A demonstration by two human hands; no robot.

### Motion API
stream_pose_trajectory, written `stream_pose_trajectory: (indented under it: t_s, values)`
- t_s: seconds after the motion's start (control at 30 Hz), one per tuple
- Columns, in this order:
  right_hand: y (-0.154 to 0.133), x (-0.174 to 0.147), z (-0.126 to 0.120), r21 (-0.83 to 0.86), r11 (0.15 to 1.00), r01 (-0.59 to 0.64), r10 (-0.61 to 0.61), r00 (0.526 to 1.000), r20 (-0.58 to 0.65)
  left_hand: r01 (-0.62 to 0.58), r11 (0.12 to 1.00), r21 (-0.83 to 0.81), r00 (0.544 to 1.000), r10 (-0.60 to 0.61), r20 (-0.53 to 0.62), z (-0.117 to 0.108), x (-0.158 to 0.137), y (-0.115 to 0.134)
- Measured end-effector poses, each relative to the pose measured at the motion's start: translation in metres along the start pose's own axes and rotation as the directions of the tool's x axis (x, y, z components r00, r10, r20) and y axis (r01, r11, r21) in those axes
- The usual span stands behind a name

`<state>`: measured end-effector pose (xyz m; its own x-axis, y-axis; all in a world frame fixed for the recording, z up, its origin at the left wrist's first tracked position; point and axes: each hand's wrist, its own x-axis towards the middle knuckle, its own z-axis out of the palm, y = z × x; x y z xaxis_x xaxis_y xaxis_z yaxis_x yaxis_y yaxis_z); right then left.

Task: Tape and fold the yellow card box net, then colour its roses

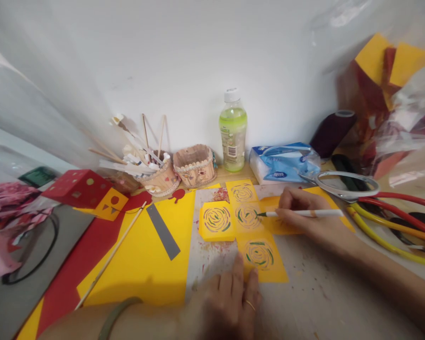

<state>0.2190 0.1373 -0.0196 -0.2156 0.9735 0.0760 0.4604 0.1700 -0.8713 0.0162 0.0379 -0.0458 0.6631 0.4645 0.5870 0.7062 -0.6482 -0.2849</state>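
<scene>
"What's at the far left?"

"A pink tool (0, 252), then a red box (78, 188) with pale dots."

"And next to that?"

"A yellow sheet (166, 278). A stick (109, 257) slants along its left side, and a grey strip (163, 231) lies nearer its far right corner. Past its far edge, a cup (161, 181) packed with sticks and a wooden bowl (194, 167) stand along the far edge of the table (219, 178)."

"Where's the yellow cutout?"

"Just right of the sheet, on the grey mat (304, 302), reaching its far edge. The cutout (246, 215) has swirls on its squares, some strokes green. The left hand (233, 297) grips nothing; its extended fingers touch the cutout's nearest square."

"What's behind it?"

"A bottle (233, 137), at the table's far edge, with tissues (285, 163) just right."

"And the right hand?"

"The right hand (299, 212) is closed around a white pen (320, 213), its dark tip at the cutout's middle square. Farther right lie red handles (403, 198) and yellow handles (386, 238)."
</scene>
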Motion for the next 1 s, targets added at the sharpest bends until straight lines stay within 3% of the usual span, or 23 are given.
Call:
stream_pose_trajectory:
  t_s: [0.27, 0.53, 0.77, 1.0]
  values:
    - [0.002, 0.000, 0.002, -0.007, 1.000, 0.007, -0.006, 0.999, 0.040, -0.019, 1.000, 0.018, 1.000, 0.019, -0.008, 0.002, -0.002, 0.000]
    - [-0.001, 0.008, -0.003, 0.073, 0.997, 0.025, -0.013, 0.986, -0.167, -0.040, 0.999, 0.037, 0.999, 0.040, -0.004, 0.003, -0.003, 0.000]
    - [0.001, 0.016, -0.012, 0.121, 0.992, 0.036, -0.018, 0.989, -0.145, -0.053, 0.996, 0.072, 0.994, 0.059, -0.087, 0.013, -0.006, -0.004]
    - [-0.015, 0.017, -0.041, 0.225, 0.972, 0.070, 0.016, 0.932, -0.361, -0.093, 0.994, 0.050, 0.989, 0.098, -0.113, 0.017, -0.016, 0.006]
